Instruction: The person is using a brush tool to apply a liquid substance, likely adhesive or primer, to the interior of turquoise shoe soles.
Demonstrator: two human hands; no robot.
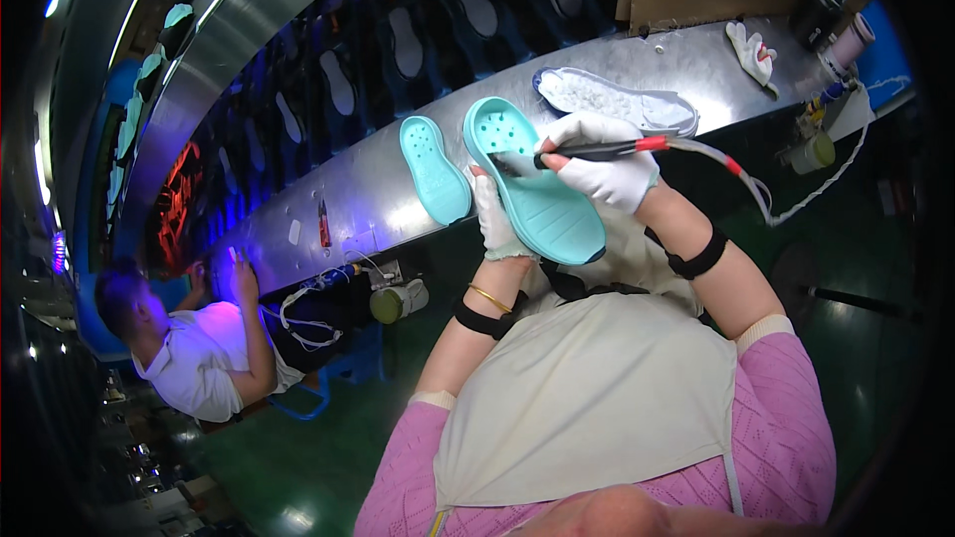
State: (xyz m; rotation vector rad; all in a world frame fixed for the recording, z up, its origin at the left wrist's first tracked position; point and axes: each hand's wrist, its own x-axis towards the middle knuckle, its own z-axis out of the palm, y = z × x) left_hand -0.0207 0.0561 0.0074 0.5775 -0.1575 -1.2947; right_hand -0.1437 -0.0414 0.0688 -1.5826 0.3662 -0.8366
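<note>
A light, flexible-looking turquoise sole is clasped from beneath at its edge by the left hand, while a brush is gripped by the right hand.

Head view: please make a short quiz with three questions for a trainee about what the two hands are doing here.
1. True or false: the left hand holds the turquoise sole from below.
2. What does the right hand hold? A) a brush tool with a hose B) scissors C) a cloth
3. Fill in: the second turquoise sole lies on the ____ bench.

Key
1. True.
2. A: the brush tool touches the held sole's top end.
3. Metal; the grey sole lies there too.
</note>
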